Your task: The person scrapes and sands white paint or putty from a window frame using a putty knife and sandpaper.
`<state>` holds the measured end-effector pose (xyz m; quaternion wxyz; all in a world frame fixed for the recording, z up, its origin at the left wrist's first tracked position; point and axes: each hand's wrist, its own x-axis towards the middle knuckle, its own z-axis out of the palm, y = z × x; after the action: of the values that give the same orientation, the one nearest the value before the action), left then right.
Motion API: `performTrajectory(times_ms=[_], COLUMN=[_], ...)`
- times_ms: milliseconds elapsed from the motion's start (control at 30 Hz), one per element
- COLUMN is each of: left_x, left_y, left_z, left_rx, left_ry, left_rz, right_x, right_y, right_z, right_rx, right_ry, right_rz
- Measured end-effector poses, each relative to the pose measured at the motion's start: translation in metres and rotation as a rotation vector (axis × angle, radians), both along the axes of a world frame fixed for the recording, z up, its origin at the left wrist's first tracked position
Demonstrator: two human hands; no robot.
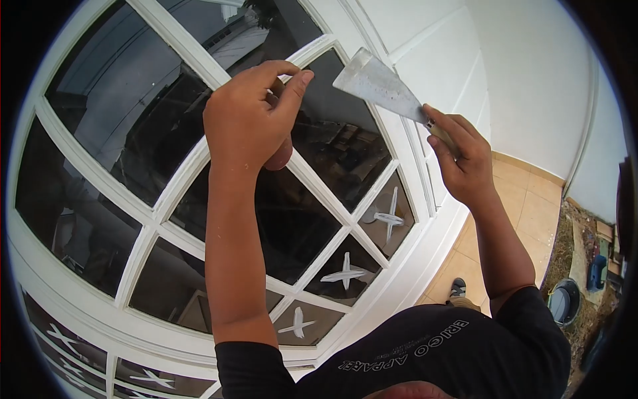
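My right hand (465,156) is wrapped around the short handle of a putty knife (382,83). Its wide, smeared metal blade points up and left, beside the white window frame (335,206). My left hand (252,116) is up against the window, its back towards me, with thumb and forefinger curled towards each other by a glazing bar. Whatever its bent fingers hold, if anything, is hidden. Dark glass panes (342,136) lie behind both hands and reflect a building and wires.
White tape crosses (344,274) mark several lower panes. A white wall (531,80) rises at the right above tan floor tiles (508,219). On rough ground at the far right stand a dark bucket (565,302) and a blue container (597,271).
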<state>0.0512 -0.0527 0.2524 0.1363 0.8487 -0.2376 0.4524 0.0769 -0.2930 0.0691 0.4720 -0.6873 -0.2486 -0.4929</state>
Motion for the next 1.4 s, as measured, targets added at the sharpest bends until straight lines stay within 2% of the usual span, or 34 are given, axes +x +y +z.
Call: performTrajectory(times_ms=[67,200,400,500,567,800,867,1100,1400], left_x=[0.0,0.021,0.033,0.031,0.029,0.029,0.031,0.026,0.032], left_y=[0.009,0.027,0.044,0.044,0.042,0.043,0.045,0.043,0.047], left_z=[-0.004,0.007,0.014,0.017,0.018,0.014,0.013,0.013,0.012], left_rx=[0.268,0.363,0.46,0.414,0.386,0.37,0.373,0.343,0.337], left_ry=[-0.274,-0.599,-0.581,-0.424,-0.315,-0.288,-0.332,-0.278,-0.35], left_rz=[0.058,0.011,0.227,0.249,0.272,0.24,0.225,0.23,0.182], right_x=[0.001,0.009,0.029,0.028,0.034,0.035,0.039,0.04,0.036], right_y=[0.011,0.047,0.098,0.106,0.11,0.104,0.105,0.104,0.106], right_z=[0.026,0.086,0.138,0.149,0.153,0.152,0.148,0.152,0.155], right_rx=[0.024,-0.08,-0.154,-0.155,-0.198,-0.238,-0.142,-0.143,-0.187], right_ry=[0.076,0.039,-0.097,-0.036,-0.123,-0.09,-0.08,-0.057,-0.077], right_rz=[0.004,0.012,0.005,0.001,-0.093,-0.108,-0.044,-0.025,-0.062])
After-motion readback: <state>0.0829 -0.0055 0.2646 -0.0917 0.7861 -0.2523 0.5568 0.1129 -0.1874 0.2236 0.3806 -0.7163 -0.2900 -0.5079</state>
